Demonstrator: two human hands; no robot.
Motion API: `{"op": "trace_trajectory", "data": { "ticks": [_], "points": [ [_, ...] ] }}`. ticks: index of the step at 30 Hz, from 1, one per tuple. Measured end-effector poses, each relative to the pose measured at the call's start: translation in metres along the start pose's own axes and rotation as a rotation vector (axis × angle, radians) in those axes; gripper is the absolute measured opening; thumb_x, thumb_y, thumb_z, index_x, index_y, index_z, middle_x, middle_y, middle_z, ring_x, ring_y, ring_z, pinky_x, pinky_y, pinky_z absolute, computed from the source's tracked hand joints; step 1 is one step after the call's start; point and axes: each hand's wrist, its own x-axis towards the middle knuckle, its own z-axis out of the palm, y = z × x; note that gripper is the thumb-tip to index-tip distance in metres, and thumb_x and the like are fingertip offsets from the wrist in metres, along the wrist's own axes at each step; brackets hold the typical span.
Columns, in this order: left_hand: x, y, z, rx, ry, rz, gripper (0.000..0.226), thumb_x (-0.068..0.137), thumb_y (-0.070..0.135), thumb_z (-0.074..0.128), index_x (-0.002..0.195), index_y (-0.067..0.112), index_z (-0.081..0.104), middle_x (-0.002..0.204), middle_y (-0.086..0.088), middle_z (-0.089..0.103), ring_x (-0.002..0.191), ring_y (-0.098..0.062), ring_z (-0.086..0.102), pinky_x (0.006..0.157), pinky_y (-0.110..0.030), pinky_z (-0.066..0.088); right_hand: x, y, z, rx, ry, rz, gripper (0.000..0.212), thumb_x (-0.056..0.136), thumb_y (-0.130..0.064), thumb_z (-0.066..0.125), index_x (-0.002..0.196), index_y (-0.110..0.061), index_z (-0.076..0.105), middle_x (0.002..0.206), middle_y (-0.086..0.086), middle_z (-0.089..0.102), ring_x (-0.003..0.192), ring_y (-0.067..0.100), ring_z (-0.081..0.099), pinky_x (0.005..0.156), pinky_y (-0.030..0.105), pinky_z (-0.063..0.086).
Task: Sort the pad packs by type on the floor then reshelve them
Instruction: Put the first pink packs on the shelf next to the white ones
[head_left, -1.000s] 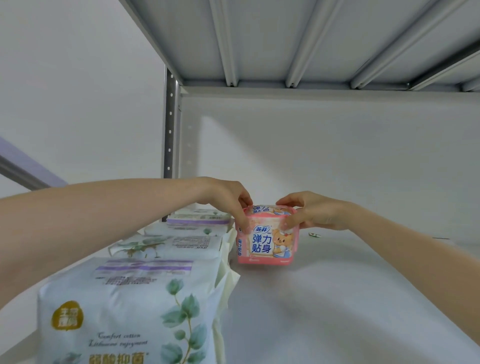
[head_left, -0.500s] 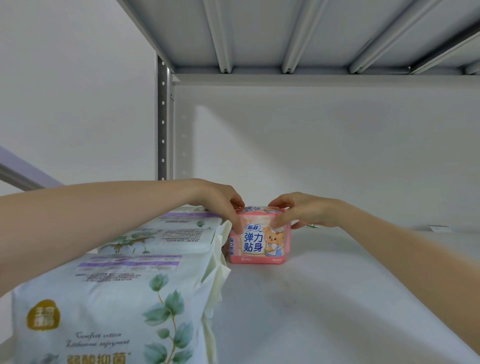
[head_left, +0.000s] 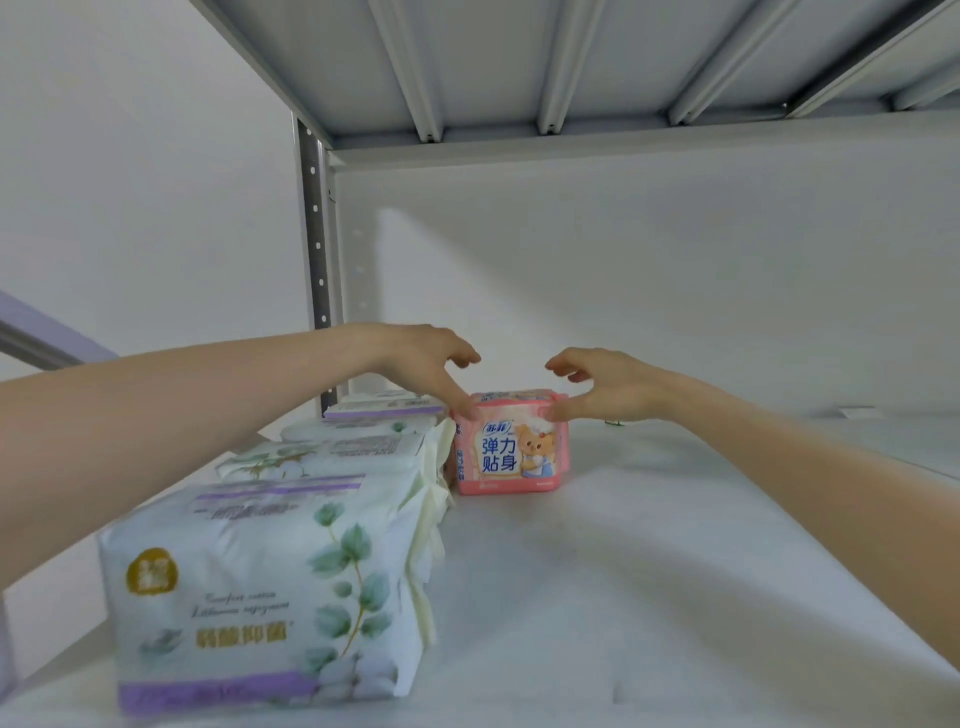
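A small pink pad pack (head_left: 511, 457) with a bear picture stands upright on the white shelf board (head_left: 623, 597), near the back. It sits just right of a row of white pad packs with green leaf print (head_left: 260, 597), which runs from the front edge toward the back (head_left: 384, 408). My left hand (head_left: 431, 358) hovers over the pink pack's top left corner and my right hand (head_left: 608, 384) over its top right. On both hands the fingers are spread and lifted, and only the thumbs touch the pack.
A grey perforated upright post (head_left: 314, 234) stands at the back left corner. The ribbed underside of the shelf above (head_left: 571, 52) is close overhead. A small white tag (head_left: 860, 411) lies at the far right back. Bare shelf stretches right of the pink pack.
The pink pack went down onto the shelf beside the white row. Both hands have since opened, lifting their fingers off its top.
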Motion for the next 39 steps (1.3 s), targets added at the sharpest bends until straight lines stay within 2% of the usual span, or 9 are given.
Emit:
{"op": "trace_trajectory", "data": {
  "ticks": [4,11,17,21,24,27,31,34,39],
  "points": [
    [-0.03,0.007,-0.009,-0.009,0.052,-0.012,0.088,0.079,0.067,0.06,0.15,0.026,0.03,0.151,0.008,0.038,0.136,-0.015,0.037,0.111,-0.031,0.029,-0.023,-0.012,-0.004,-0.045,0.066,-0.02,0.068,0.085,-0.045,0.068,0.142,-0.023,0.039,0.145,-0.003,0.045,0.132,0.014,0.042,0.099,0.025,0.035],
    [-0.092,0.035,-0.019,-0.09,0.073,-0.032,0.079,0.089,0.062,0.049,0.152,0.02,0.028,0.157,0.003,0.03,0.143,-0.015,0.028,0.114,-0.028,0.019,-0.072,-0.041,-0.018,-0.157,0.15,-0.023,0.067,0.087,-0.05,0.062,0.144,-0.022,0.037,0.148,0.001,0.043,0.136,0.02,0.037,0.106,0.036,0.034],
    [-0.155,0.066,-0.015,-0.085,0.181,0.019,0.071,0.096,0.058,0.035,0.152,0.014,0.027,0.16,-0.001,0.025,0.147,-0.016,0.019,0.116,-0.028,0.013,-0.142,-0.065,-0.027,-0.188,0.232,-0.016,0.057,0.092,-0.046,0.054,0.141,-0.02,0.042,0.146,0.005,0.045,0.133,0.024,0.041,0.098,0.036,0.037],
    [-0.196,0.09,0.008,-0.006,0.228,0.029,0.07,0.098,0.056,0.031,0.152,0.012,0.025,0.16,-0.005,0.024,0.149,-0.02,0.013,0.121,-0.038,0.007,-0.199,-0.079,-0.02,-0.249,0.234,-0.02,0.055,0.095,-0.044,0.048,0.143,-0.017,0.04,0.149,0.004,0.043,0.132,0.025,0.043,0.105,0.037,0.032],
    [-0.228,0.109,0.023,0.092,0.261,0.017,0.068,0.099,0.054,0.032,0.15,0.01,0.029,0.157,-0.011,0.029,0.148,-0.026,0.017,0.119,-0.049,0.008,-0.242,-0.087,-0.013,-0.275,0.22,-0.017,0.054,0.096,-0.043,0.045,0.143,-0.017,0.039,0.148,0.005,0.044,0.13,0.026,0.045,0.107,0.041,0.033],
    [-0.259,0.129,0.04,0.19,0.332,0.012,0.068,0.097,0.056,0.032,0.15,0.012,0.029,0.157,-0.01,0.028,0.148,-0.027,0.015,0.118,-0.049,0.008,-0.283,-0.089,-0.009,-0.285,0.235,-0.019,0.053,0.097,-0.041,0.043,0.143,-0.017,0.039,0.147,0.004,0.045,0.133,0.026,0.041,0.107,0.044,0.033],
    [-0.3,0.167,0.074,0.112,0.435,-0.025,0.069,0.096,0.057,0.034,0.151,0.016,0.026,0.16,-0.006,0.022,0.15,-0.024,0.01,0.119,-0.046,0.003,-0.335,-0.084,0.001,-0.288,0.286,-0.055,0.056,0.097,-0.046,0.038,0.143,-0.015,0.039,0.148,0.004,0.043,0.136,0.024,0.038,0.108,0.043,0.028],
    [-0.327,0.205,0.109,0.077,0.416,-0.083,0.071,0.095,0.059,0.03,0.153,0.018,0.021,0.162,-0.005,0.016,0.15,-0.022,0.007,0.121,-0.046,0.0,-0.377,-0.075,0.011,-0.308,0.272,-0.068,0.066,0.092,-0.055,0.028,0.145,-0.016,0.037,0.152,0.006,0.039,0.139,0.024,0.034,0.114,0.048,0.021],
    [-0.369,0.271,0.176,0.009,0.363,-0.153,0.07,0.097,0.058,0.027,0.154,0.019,0.018,0.162,-0.004,0.015,0.15,-0.021,0.006,0.121,-0.047,0.001,-0.456,-0.052,0.038,-0.386,0.234,-0.088,0.059,0.097,-0.05,0.036,0.146,-0.017,0.035,0.156,0.007,0.031,0.144,0.022,0.028,0.117,0.05,0.014]
  ]
}}
